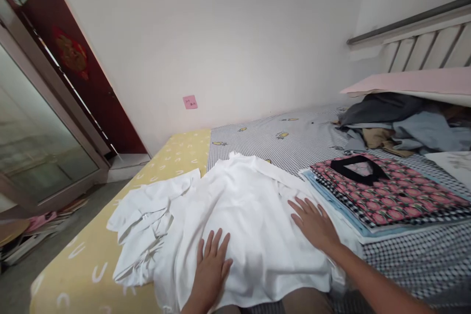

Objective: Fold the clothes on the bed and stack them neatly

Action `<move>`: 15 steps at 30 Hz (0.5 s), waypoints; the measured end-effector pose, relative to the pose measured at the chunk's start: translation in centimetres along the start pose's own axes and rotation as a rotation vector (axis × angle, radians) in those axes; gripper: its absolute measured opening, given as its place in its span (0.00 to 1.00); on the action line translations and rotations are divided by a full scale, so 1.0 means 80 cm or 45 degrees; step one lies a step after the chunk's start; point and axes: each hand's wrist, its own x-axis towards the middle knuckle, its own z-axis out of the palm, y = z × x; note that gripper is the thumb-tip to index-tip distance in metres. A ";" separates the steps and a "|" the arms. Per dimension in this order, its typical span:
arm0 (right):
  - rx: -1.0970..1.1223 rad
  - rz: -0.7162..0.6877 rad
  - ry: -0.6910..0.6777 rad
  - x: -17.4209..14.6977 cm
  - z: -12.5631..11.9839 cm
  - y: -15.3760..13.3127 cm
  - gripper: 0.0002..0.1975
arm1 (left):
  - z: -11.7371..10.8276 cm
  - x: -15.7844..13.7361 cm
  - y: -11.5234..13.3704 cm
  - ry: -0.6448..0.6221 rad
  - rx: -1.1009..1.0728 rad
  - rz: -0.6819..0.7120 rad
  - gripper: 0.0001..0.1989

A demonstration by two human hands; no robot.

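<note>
A white shirt (253, 216) lies spread over the bed, its collar pointing away toward the wall and its hem close to me. On the lower left part of the cloth, my left hand (212, 266) rests flat with fingers apart. My right hand (314, 223) also lies flat, fingers spread, on the shirt's right side. Neither hand grips anything. The shirt's left sleeve area sits bunched and creased, where another crumpled white cloth (142, 225) or part of the same garment lies; I cannot tell which.
To the right is a stack of folded clothes (397, 191), topped by a pink floral garment with a black collar. Behind it rises a heap of dark and grey clothes (415, 120) under a pink sheet (423, 80). The yellow bedding (88, 265) runs along the bed's left edge.
</note>
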 end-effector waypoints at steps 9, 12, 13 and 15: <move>0.077 0.301 0.003 0.021 -0.019 0.013 0.24 | -0.014 -0.049 0.033 -0.031 -0.122 0.067 0.40; 0.229 0.431 0.017 0.030 -0.038 0.004 0.21 | -0.008 -0.062 0.052 0.062 -0.141 0.051 0.27; 0.259 0.482 0.024 0.034 -0.045 0.000 0.21 | -0.007 -0.065 0.057 0.093 -0.142 0.057 0.22; 0.304 0.508 0.066 0.041 -0.053 -0.013 0.22 | -0.007 -0.068 0.066 0.153 -0.125 0.053 0.17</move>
